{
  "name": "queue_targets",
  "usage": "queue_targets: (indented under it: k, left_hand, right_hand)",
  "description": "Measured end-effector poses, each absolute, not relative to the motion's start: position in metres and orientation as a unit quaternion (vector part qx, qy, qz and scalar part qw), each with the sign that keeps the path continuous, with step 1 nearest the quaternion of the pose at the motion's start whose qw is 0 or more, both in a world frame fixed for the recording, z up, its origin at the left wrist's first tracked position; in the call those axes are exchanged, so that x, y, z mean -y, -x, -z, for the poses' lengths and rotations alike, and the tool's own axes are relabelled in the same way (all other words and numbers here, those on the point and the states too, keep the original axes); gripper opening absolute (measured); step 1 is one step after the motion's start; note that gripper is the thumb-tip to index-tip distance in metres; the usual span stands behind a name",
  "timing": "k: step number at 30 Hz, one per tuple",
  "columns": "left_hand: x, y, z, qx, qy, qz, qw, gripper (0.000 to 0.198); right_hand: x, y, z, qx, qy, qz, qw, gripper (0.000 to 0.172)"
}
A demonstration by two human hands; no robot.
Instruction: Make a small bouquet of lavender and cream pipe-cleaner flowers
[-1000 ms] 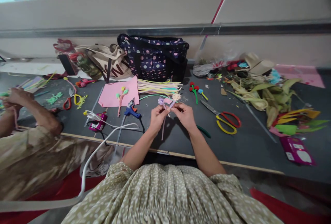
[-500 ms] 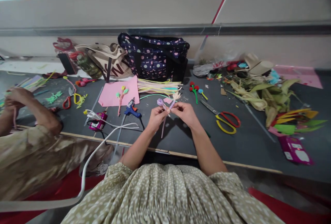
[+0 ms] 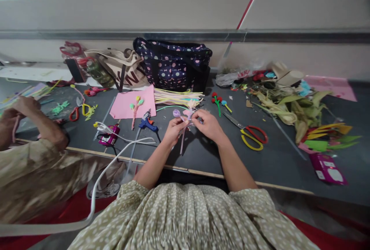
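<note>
Both my hands meet over the dark table (image 3: 202, 157), pinching pipe-cleaner flower stems. My left hand (image 3: 173, 130) is closed on the stem of a purple pipe-cleaner flower (image 3: 176, 113), whose pink stem hangs down below my fingers. My right hand (image 3: 207, 125) is closed on a cream-headed pipe-cleaner flower (image 3: 191, 104) that crosses the purple one. A bundle of loose pipe cleaners (image 3: 176, 96) lies just beyond my hands.
A blue glue gun (image 3: 147, 123), a pink glue gun (image 3: 109, 138) with white cord, pink paper (image 3: 131, 101), red-yellow scissors (image 3: 251, 134) and two bags (image 3: 173, 65) lie around. Dried leaves (image 3: 289, 107) pile at right. Another person's arm (image 3: 34, 123) works at left.
My hands have shifted slightly forward and closer together, and the cream flower head has tilted left toward the purple one. The other person's hands moved a little.
</note>
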State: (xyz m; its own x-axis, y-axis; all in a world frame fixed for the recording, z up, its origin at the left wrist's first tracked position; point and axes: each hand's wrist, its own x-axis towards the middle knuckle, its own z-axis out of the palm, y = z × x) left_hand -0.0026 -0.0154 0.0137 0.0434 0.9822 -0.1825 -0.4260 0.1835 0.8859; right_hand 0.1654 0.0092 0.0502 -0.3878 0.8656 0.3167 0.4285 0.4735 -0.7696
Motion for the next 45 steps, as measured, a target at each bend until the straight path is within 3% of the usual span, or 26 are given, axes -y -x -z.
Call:
queue_targets:
  k: [12,21,29,32,36,40,42,45]
  left_hand:
    - [0.02,0.008,-0.02,-0.364,-0.311,-0.477,0.737,0.04]
    - [0.013,0.009,0.005,-0.269,-0.225,-0.393,0.85,0.032]
    - [0.011,0.005,0.002,-0.304,-0.186,-0.408,0.84,0.03]
    - [0.015,0.001,0.002,-0.362,-0.243,-0.488,0.756,0.042]
    - [0.025,-0.002,0.003,-0.462,-0.409,-0.62,0.485,0.048]
    - [0.031,-0.004,0.006,-0.521,-0.61,-0.559,0.21,0.041]
    - [0.03,-0.007,0.007,-0.518,-0.649,-0.534,0.159,0.031]
    - [0.025,-0.011,0.007,-0.509,-0.642,-0.55,0.162,0.02]
  right_hand:
    - [-0.026,-0.173,-0.045,0.665,0.326,-0.588,0.324,0.023]
    - [-0.014,-0.163,-0.032,0.593,0.341,-0.631,0.366,0.027]
    - [-0.01,-0.153,-0.018,0.516,0.393,-0.632,0.424,0.021]
    - [-0.009,-0.149,-0.018,0.505,0.408,-0.614,0.449,0.021]
    - [-0.01,-0.145,-0.018,0.502,0.452,-0.572,0.466,0.02]
    - [-0.011,-0.141,-0.015,0.482,0.475,-0.546,0.493,0.018]
    - [-0.01,-0.139,-0.013,0.479,0.476,-0.537,0.505,0.016]
    - [-0.008,-0.135,-0.012,0.481,0.476,-0.527,0.514,0.015]
